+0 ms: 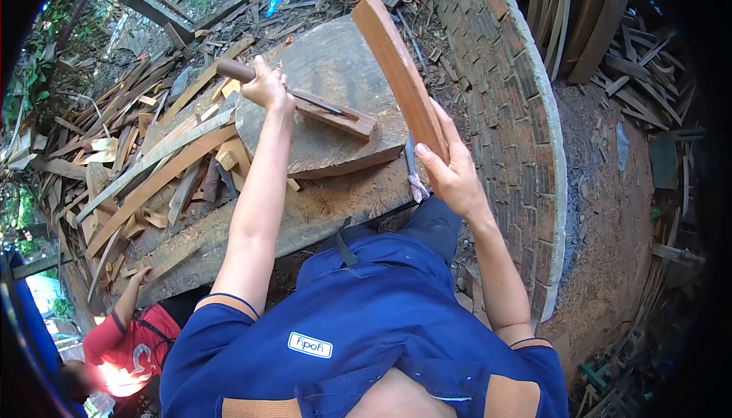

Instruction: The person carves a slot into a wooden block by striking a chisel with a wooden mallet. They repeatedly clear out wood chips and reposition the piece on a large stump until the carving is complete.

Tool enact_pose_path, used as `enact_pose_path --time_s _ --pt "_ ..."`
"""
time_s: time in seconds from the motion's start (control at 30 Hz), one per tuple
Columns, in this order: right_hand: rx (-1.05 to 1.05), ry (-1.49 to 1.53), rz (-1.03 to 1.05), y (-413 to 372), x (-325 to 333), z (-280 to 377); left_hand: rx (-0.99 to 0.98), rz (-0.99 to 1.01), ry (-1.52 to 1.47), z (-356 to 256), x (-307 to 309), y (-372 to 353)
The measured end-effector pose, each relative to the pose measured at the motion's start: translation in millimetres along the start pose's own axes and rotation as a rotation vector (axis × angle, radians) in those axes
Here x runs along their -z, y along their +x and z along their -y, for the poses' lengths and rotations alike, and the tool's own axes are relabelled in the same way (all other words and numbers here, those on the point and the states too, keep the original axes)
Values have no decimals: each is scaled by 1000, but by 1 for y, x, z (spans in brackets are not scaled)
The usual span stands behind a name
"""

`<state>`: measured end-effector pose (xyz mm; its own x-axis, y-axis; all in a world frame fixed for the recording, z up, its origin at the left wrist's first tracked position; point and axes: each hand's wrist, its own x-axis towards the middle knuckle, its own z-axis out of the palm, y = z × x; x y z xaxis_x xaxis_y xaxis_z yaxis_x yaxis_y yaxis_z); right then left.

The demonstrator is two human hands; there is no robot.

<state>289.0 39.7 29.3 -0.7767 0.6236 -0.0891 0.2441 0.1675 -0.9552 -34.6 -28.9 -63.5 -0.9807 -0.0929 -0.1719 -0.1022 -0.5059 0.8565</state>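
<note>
The curved wooden piece (406,75) is in the right hand (457,181), gripped near its lower end, with the thumb on the left side and the other fingers on the right side. From these fingers its long axis goes up and away from the body, leaning a little to the left, so the far end stands free of any hand. The right hand is the nearer one. The left hand (267,88) is closed around the wooden tool (345,122), whose handle sticks out left of the fingers and whose body points right, toward the right thumb, with a gap between them. Beneath the tool is the thick round block (324,63); whether they touch, I cannot tell. Its edge ends left of the right fingers, and beyond them, to the right, stands the brick wall (503,113), apart, with open room between.
</note>
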Motion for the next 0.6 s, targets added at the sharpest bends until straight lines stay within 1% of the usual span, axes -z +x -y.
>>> enact_pose_path --time_s 0.03,0.13,0.2,0.23,0.27,0.3,0.37,0.43,0.5,0.53,0.57,0.6 --pt "-4 -2 -4 -1 1 0 5 3 1 -1 0 -4" --pt "24 -19 -40 -1 2 -2 -57 168 -29 -21 -10 -28" --pt "81 -58 -96 2 2 -3 -92 275 31 -35 -24 -53" --pt "85 -61 -93 2 2 2 -123 325 50 -36 -29 -58" --pt "38 -19 -89 0 2 9 -178 384 57 -30 -29 -59" --pt "-11 24 -88 -1 3 13 -176 385 52 -28 -31 -62" --pt "-34 15 -92 -3 4 13 -241 472 103 -23 -33 -67" --pt "-60 8 -92 -3 4 13 -247 474 124 -17 -34 -70" --pt "-63 -41 -70 -3 4 15 -364 498 201 -11 -34 -69" --pt "-64 -41 -66 -2 4 17 -499 483 311 -7 -34 -65" --pt "-35 -69 -59 1 5 21 -502 478 313 -3 -32 -65" --pt "-7 -96 -51 4 6 27 -539 516 322 -8 -35 -75"
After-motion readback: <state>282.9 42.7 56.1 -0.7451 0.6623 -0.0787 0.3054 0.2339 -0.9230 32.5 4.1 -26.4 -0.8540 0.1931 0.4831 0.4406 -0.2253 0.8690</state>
